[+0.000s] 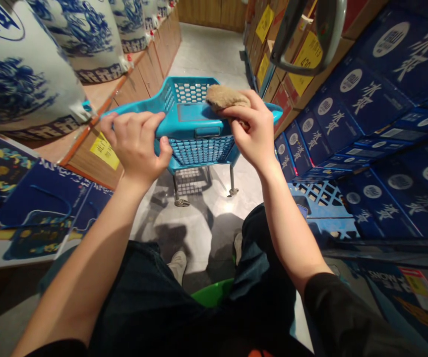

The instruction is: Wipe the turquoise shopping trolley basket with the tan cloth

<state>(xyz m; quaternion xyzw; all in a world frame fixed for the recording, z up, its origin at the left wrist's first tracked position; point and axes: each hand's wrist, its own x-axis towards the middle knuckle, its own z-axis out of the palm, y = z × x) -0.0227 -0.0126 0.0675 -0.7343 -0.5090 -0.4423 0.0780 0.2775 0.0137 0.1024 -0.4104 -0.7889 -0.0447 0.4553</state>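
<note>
A blue plastic shopping cart (pixel 199 148) with latticed sides stands right in front of my knees. Its handle edge faces me. My left hand (pixel 137 141) is wrapped over the left end of that handle, thumb on the near side. In my right hand (pixel 253 126) a tan, fuzzy cloth (pixel 228 98) is bunched between thumb and fingers, just above the right part of the handle. Whether the cloth touches the rim there I cannot tell. The cart's thin metal legs reach the floor on small wheels.
Large white-and-blue jars (pixel 98 37) line a wooden shelf (pixel 150 69) on the left. Dark blue cartons (pixel 347 109) are stacked on the right above a blue plastic pallet (pixel 321 210). A grey handle loop (pixel 310 64) juts in at upper right. Something green (pixel 214 292) shows between my legs.
</note>
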